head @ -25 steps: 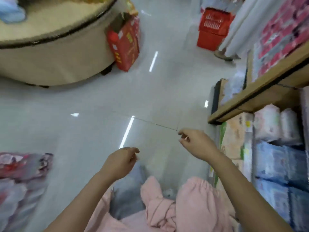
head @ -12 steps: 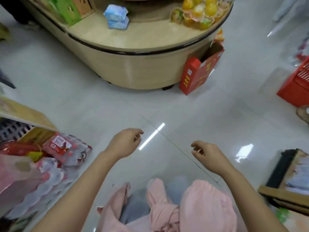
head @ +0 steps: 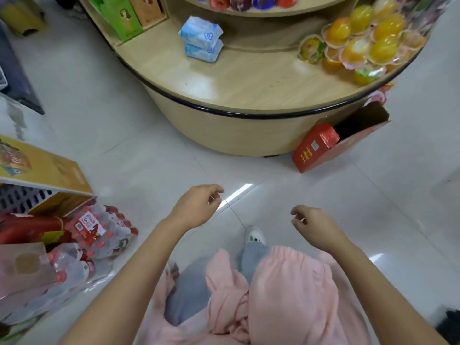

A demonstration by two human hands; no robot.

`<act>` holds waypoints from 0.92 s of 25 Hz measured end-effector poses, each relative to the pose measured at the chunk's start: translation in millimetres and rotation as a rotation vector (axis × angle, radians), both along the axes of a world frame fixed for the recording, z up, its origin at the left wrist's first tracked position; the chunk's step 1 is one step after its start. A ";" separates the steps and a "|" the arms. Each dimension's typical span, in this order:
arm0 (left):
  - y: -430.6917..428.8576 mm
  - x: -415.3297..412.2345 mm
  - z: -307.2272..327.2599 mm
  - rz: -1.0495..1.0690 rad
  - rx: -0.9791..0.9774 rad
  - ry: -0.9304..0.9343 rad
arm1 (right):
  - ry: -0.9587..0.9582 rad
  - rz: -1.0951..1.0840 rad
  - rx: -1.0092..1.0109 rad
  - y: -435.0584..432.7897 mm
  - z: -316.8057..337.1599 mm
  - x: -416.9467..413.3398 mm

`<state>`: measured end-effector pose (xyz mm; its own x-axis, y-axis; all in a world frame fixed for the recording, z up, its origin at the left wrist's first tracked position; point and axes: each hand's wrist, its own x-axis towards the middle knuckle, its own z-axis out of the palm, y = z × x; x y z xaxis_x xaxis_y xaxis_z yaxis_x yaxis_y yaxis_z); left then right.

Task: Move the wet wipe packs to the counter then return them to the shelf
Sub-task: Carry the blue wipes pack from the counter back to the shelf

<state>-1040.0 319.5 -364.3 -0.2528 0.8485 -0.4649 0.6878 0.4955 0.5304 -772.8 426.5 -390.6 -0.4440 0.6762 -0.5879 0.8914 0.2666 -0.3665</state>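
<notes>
Left hand [head: 196, 205] and right hand [head: 316, 225] hang loosely curled, empty; a careless grab could topple the stacked pale-blue plastic wet wipe packs [head: 201, 38].

Two stacked wet wipe packs [head: 201, 39] on wooden counter [head: 239, 78]

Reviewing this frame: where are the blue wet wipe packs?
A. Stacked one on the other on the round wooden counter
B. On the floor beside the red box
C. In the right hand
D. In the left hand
A: the two wet wipe packs lie stacked on the counter, while the left hand and right hand hang loosely curled and hold nothing.
</notes>
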 end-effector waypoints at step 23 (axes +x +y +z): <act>381.7 -389.9 -80.5 0.315 0.048 -0.090 | 0.051 -0.008 -0.062 381.1 -69.3 -414.4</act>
